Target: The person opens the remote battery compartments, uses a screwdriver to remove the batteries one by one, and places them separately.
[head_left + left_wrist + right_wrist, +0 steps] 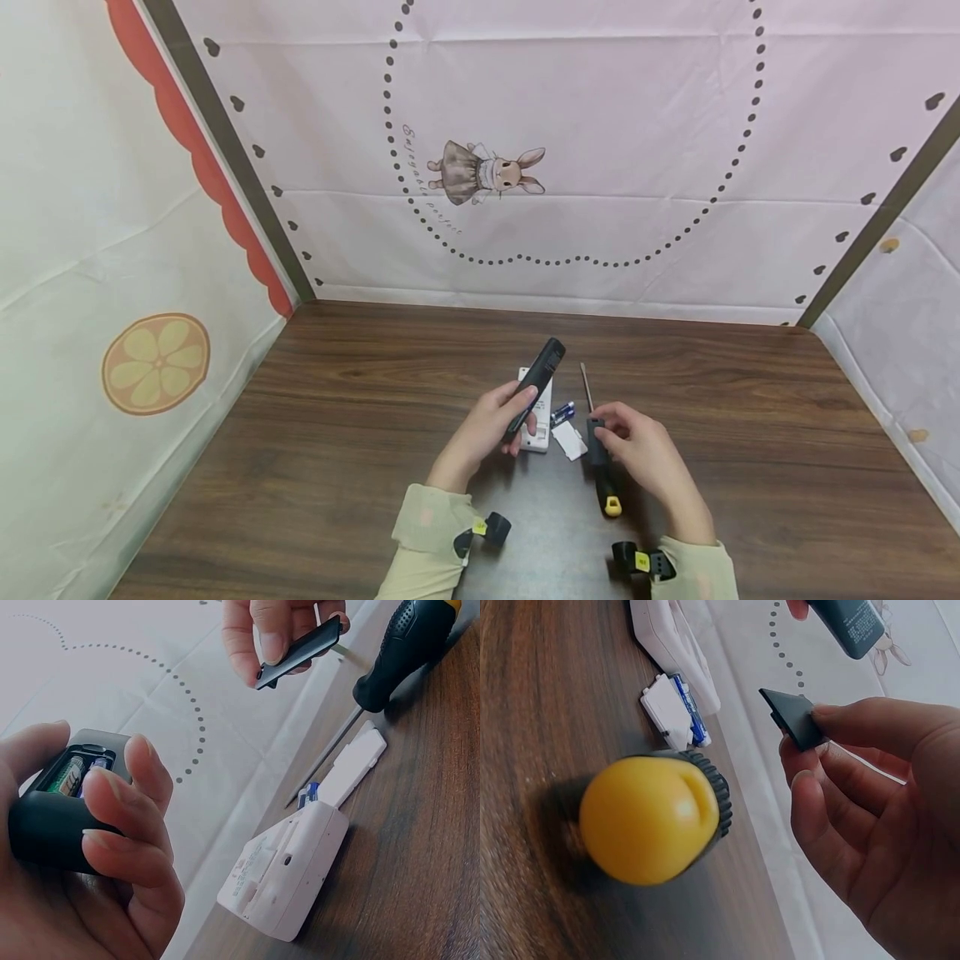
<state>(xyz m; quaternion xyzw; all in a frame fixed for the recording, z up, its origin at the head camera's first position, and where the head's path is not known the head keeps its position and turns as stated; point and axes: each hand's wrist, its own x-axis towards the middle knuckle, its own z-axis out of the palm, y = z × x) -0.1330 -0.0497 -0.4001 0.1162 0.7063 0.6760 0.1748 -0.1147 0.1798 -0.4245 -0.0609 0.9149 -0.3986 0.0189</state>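
My left hand (pixel 480 429) grips a black remote control (pixel 550 360), raised over the table and tilted. In the left wrist view its battery compartment lies uncovered, with a green battery (pixel 69 777) and a purple-blue one inside. Between thumb and fingers my right hand (pixel 648 454) pinches a thin black battery cover (pixel 304 654), apart from the remote. Beneath the left hand rests a white remote-like device (pixel 292 862), partly hidden in the head view. Beside it are a white battery cover (pixel 570 441) and blue batteries (pixel 562 414).
A screwdriver (pixel 607 492) with a black and yellow handle lies on the wooden table (pixel 360 383) below the right hand, its shaft pointing away. Printed white cloth (pixel 600 125) hangs behind the table and along both sides.
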